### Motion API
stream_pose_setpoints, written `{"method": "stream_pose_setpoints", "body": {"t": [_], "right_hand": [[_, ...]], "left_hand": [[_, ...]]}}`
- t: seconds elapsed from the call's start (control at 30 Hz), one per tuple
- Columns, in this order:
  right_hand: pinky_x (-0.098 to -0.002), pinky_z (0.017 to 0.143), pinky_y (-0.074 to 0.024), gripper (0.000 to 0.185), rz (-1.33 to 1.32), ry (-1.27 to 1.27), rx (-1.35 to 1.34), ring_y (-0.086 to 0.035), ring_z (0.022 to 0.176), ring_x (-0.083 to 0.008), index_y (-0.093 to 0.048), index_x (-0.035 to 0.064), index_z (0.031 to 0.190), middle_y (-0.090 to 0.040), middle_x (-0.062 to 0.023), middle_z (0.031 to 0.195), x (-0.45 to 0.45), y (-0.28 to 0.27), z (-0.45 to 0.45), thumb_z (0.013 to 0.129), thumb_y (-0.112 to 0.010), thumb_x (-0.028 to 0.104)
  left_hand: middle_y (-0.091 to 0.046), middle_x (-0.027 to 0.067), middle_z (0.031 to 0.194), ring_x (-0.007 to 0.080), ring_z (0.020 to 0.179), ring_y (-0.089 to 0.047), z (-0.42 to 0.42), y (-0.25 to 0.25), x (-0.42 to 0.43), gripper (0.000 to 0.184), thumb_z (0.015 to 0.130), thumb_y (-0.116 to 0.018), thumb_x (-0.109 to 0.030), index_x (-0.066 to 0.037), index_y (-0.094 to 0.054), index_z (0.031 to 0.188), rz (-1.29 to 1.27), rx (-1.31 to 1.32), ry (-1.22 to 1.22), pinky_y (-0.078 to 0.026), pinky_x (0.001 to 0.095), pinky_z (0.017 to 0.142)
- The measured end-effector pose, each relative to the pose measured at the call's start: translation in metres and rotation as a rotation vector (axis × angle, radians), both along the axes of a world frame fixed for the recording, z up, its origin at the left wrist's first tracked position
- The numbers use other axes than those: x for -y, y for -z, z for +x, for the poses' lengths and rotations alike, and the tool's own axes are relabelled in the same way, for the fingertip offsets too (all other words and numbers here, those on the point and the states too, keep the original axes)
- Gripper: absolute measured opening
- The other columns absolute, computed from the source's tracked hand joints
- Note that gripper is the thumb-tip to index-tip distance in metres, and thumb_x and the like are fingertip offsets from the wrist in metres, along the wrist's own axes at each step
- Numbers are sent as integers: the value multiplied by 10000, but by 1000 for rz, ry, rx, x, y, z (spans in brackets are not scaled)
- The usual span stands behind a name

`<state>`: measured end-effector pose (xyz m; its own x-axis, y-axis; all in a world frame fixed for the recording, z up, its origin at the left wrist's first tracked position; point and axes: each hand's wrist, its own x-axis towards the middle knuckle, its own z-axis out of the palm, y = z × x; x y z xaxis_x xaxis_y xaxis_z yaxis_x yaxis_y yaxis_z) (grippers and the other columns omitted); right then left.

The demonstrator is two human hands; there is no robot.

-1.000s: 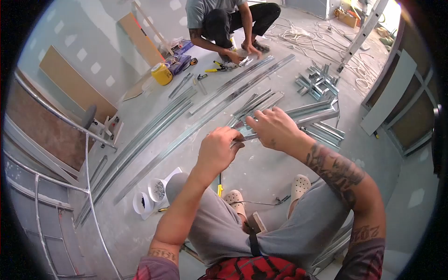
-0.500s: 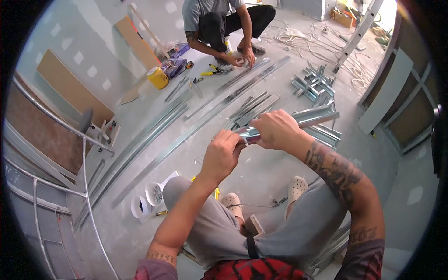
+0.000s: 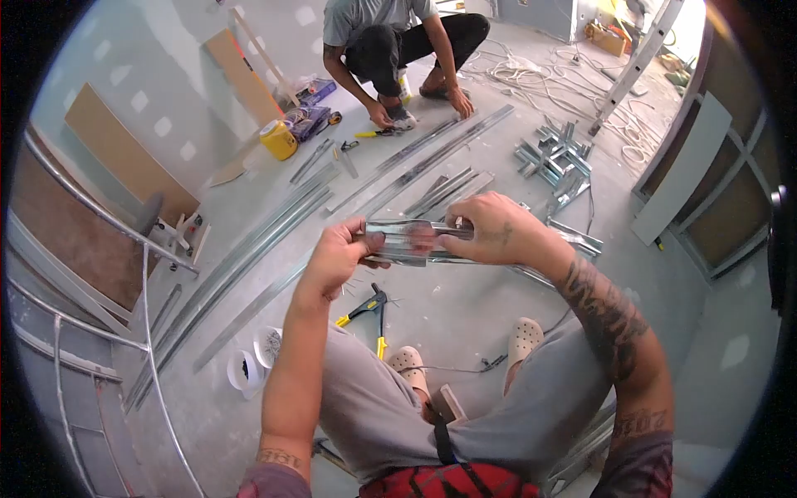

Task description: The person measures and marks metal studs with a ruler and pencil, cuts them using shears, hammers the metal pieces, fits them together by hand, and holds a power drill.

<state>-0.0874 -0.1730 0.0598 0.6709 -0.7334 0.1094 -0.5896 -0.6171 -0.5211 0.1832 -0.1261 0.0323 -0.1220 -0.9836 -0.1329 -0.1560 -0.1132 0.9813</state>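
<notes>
- Grey trousers (image 3: 369, 407) and cream clogs (image 3: 525, 342) frame the near floor (image 3: 452, 303), where the person sits or squats.
- Yellow-and-black hand tool (image 3: 369, 309) lies between the left forearm and the clogs; two white tubs (image 3: 242, 371) sit left of that forearm, one holding small metal pieces.
- Shiny metal profile (image 3: 397, 249) is held up above the floor, in front of the knees, lying roughly crosswise.
- Left hand (image 3: 336, 259): fingers grip its left end, thumb on top.
- Right hand (image 3: 490, 228): curled fingers and thumb grip it farther along.
- Beyond, short metal pieces (image 3: 452, 191) lie on the floor, with a long strip (image 3: 448, 149) behind them and a stack of crossed pieces (image 3: 554, 158) to the right.
- Farther still, a co-worker (image 3: 378, 62) crouches, hands low near the floor; a yellow container (image 3: 278, 139) stands to the left.
</notes>
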Motion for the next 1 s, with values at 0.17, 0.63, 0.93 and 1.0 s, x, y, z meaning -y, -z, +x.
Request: {"method": "stream_pose_setpoints", "body": {"t": [0.17, 0.63, 0.93, 1.0], "right_hand": [[-383, 660, -537, 482, 365, -102, 56, -682, 687, -260, -683, 0, 888, -670, -149, 719, 8, 19, 2, 885, -633, 480], [-301, 482, -524, 479, 613, 154, 166, -653, 506, -166, -651, -59, 746, -644, -95, 605, 5, 13, 8, 951, -590, 370], [-311, 515, -550, 487, 651, 312, 135, -662, 518, -190, -665, -78, 780, -654, -106, 619, 8, 16, 10, 939, -568, 372], [-305, 543, -556, 438, 692, 252, 231, -664, 554, -178, -659, -61, 839, -659, -97, 658, 10, 21, 7, 935, -594, 362]], "left_hand": [[-682, 70, 836, 169, 668, -676, -17, -29, 12, 112, 929, -634, -99, -4, -640, 988, -18, 49, 46, -546, 279, 611], [-695, 66, 810, 140, 625, -667, -34, -30, 27, 134, 934, -633, -107, 6, -662, 1001, -58, 182, -64, -528, 259, 570], [-705, 71, 772, 118, 624, -640, -55, -21, 25, 85, 872, -651, -22, 31, -681, 930, -314, 397, -177, -525, 270, 574], [-706, 71, 777, 113, 631, -642, -49, -21, 34, 80, 881, -644, -19, 30, -681, 932, -326, 301, -151, -533, 269, 581]]}}
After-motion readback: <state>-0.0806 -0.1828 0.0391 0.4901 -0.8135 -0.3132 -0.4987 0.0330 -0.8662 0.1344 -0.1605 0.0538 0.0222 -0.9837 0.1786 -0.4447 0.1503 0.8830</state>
